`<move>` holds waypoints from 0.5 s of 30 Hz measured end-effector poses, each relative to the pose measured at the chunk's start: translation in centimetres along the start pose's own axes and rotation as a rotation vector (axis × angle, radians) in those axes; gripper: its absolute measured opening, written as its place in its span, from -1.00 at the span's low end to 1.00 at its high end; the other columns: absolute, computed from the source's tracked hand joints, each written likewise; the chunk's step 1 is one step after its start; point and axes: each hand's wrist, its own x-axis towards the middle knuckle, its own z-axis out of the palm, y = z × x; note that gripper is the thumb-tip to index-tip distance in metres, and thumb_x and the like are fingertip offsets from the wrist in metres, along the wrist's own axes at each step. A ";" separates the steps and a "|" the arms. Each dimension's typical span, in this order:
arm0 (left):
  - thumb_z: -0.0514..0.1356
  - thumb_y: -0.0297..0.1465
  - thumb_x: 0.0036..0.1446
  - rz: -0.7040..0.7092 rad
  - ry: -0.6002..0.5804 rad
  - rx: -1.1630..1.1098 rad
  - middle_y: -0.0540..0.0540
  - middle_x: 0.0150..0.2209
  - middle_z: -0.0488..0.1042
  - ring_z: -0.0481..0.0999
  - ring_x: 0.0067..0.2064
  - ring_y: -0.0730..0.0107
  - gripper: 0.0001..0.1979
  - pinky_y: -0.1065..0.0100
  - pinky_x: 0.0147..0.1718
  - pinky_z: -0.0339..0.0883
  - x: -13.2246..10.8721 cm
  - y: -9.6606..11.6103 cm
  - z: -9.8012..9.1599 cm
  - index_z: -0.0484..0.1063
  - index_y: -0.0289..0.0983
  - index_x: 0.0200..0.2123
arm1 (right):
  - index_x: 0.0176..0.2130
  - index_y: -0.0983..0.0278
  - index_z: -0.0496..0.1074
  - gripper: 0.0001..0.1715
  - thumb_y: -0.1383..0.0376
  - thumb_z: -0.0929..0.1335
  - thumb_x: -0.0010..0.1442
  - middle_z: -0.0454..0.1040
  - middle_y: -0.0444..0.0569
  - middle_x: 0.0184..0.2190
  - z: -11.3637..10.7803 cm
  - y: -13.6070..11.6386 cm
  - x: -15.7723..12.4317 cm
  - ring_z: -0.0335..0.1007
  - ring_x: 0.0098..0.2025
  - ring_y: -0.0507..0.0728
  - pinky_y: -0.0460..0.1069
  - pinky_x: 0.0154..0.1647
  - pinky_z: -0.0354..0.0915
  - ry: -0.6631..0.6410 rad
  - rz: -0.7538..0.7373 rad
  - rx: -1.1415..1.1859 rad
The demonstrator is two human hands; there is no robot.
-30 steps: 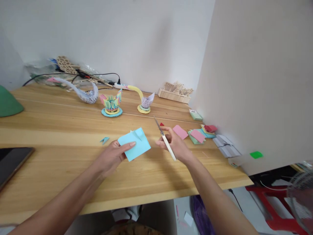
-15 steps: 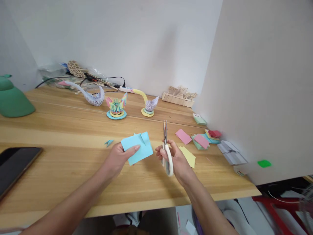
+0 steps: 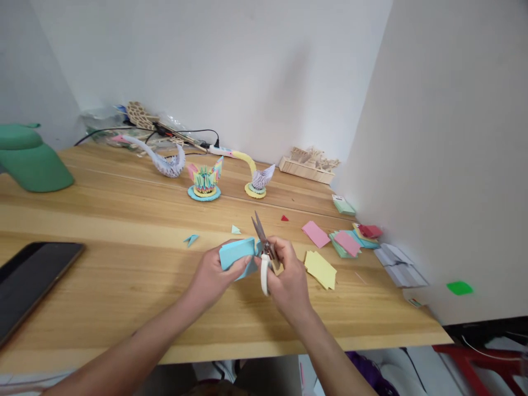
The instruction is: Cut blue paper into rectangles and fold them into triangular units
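Note:
My left hand (image 3: pixel 220 269) pinches a light blue sheet of paper (image 3: pixel 237 253), its upper part bent over. Held in my right hand (image 3: pixel 289 272) is a pair of scissors (image 3: pixel 264 275) with white handles, blades pointing up and slightly left, a little apart. The right fingertips meet the paper's right edge. Just beyond lie a small folded blue paper piece (image 3: pixel 191 240), a pale green one (image 3: pixel 235 229) and a red one (image 3: pixel 284 218). Yellow paper slips (image 3: pixel 320 270) rest right of my right hand.
Folded-paper swans (image 3: pixel 167 165) and a multicoloured paper model (image 3: pixel 205 184) stand toward the back. Pink slips (image 3: pixel 315 234) and other paper stacks lie at right. A phone (image 3: pixel 37 280) and green lamp-like object (image 3: pixel 39 165) are at left; a wooden box (image 3: pixel 307 169) sits by the wall.
My hands have come together. The blue paper has turned and its top now bends over. The scissors have shifted left and tilted, with my right fingers now at the paper's edge.

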 end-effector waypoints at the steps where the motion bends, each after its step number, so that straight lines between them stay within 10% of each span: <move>1: 0.26 -0.32 -0.11 -0.008 -0.002 -0.014 -0.04 -0.44 0.53 0.48 -0.41 0.31 -0.81 0.41 -0.40 0.34 0.0 -0.1 0.0 0.47 -0.30 -0.38 | -0.12 0.18 0.30 -0.68 0.36 0.34 0.07 0.46 -0.10 -0.30 0.1 -0.1 0.0 0.38 -0.30 0.08 -0.03 -0.26 0.27 -0.005 -0.006 -0.013; 15: 0.28 -0.27 -0.11 -0.071 0.033 -0.082 0.00 -0.55 0.44 0.38 -0.50 0.40 -0.79 0.42 -0.48 0.30 0.4 -0.3 -0.5 0.44 -0.31 -0.51 | -0.14 0.19 0.23 -0.59 0.23 0.40 0.02 0.44 -0.12 -0.35 -2.3 0.9 0.4 0.35 -0.36 0.05 -0.04 -0.31 0.27 -0.111 0.317 0.318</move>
